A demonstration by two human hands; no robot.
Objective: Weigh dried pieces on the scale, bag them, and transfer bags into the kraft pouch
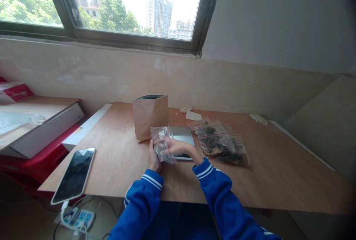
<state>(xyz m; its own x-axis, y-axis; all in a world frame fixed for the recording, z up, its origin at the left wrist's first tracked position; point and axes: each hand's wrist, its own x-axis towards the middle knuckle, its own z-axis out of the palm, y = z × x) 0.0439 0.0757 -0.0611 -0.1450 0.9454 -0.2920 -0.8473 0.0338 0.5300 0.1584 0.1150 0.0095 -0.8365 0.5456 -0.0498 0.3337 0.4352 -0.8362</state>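
A clear zip bag [161,134] with a red seal line is held tilted in my left hand [154,158], whose fingers wrap round its left side. My right hand [179,148] reaches in from the right, with its fingers inside the bag's mouth. Plastic and glare blur those fingers, so I cannot tell whether they grip anything. Just beyond the hands, partly covered by them, lies a flat silver-topped device [185,134] that looks like a small scale. Behind the bag stands an upright brown paper pouch [151,115], its top open.
Several zip bags [217,143] of dark dried pieces lie piled on the right of the wooden table [267,169]. A phone [75,175] on a cable overhangs the front left edge, above a power strip [80,217]. Flaky scraps [258,119] lie by the wall.
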